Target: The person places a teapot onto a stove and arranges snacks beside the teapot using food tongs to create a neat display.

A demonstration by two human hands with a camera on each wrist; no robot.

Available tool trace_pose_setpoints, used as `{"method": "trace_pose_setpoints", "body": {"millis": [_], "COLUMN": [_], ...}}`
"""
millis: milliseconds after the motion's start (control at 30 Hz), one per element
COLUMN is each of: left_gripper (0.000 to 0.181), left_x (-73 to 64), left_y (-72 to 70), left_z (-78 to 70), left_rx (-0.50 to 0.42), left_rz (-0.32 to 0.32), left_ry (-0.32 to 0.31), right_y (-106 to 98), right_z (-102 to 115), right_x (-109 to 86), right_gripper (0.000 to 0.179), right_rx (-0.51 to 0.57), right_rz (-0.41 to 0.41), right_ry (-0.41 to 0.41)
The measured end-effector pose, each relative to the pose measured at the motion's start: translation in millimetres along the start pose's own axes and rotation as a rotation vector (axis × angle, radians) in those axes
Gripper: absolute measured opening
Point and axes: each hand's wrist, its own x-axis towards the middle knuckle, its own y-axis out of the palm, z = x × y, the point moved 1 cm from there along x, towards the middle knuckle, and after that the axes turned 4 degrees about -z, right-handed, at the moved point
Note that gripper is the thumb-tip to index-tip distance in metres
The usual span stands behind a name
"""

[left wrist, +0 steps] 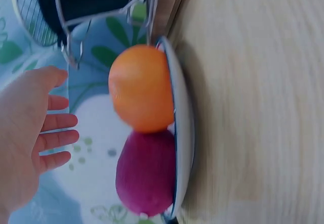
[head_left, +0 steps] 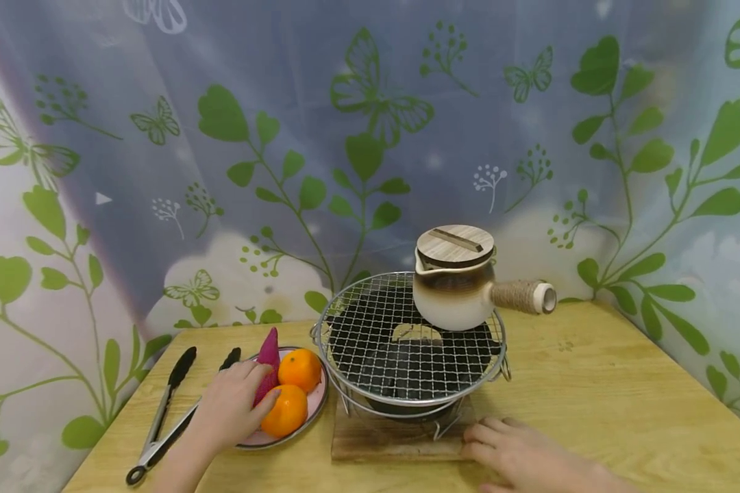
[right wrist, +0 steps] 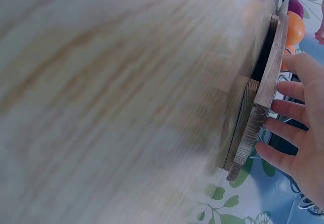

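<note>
My left hand hovers over a plate of fruit at the left, fingers spread loosely. On the plate lie a purple sweet potato with a pointed end and two oranges. In the left wrist view there is a gap between that hand and the nearer orange. My right hand is at the right front corner of a wooden board, holding nothing. The right wrist view has its fingertips along the board's edge; whether they touch cannot be told.
A round wire grill over a dark pot-like stove stands on the board. On its back right sits a lidded clay pot, its rope-wrapped handle pointing right. Metal tongs with black tips lie open left of the plate. A patterned curtain hangs behind.
</note>
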Motion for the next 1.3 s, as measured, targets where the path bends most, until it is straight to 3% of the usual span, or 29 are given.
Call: {"method": "trace_pose_setpoints", "body": {"millis": [167,333,700,833,1300], "left_gripper": [0.028,0.031,0.031,0.032,0.047], "left_x": [-2.0,-7.4,-24.3,-29.8,-47.7], "left_y": [-7.5,-7.9,-6.7,-6.3,-2.7], "left_z": [19.7,40.6,74.2,84.8,103.9], "left_rx": [-0.015,0.017,-0.014,-0.015,0.051], "left_rz": [0.064,0.104,0.098,0.123,0.212], "left_ry": [-0.141,-0.214,-0.290,-0.313,-0.398], "right_y": [2,3,3,2,2], "right_z": [1,-1,-1,-1,-1], "right_x": [-0.5,-0.8,0.5,0.7,1.3], "right_gripper": [0.036,0.034,0.033,0.033,0.033], "right_rx": [0.022,0.029,0.039,0.039,0.031], "right_rz": [-0.001,-0.009,-0.021,-0.018,-0.018], "right_ry": [0.006,0.008,0.006,0.005,0.005]}}
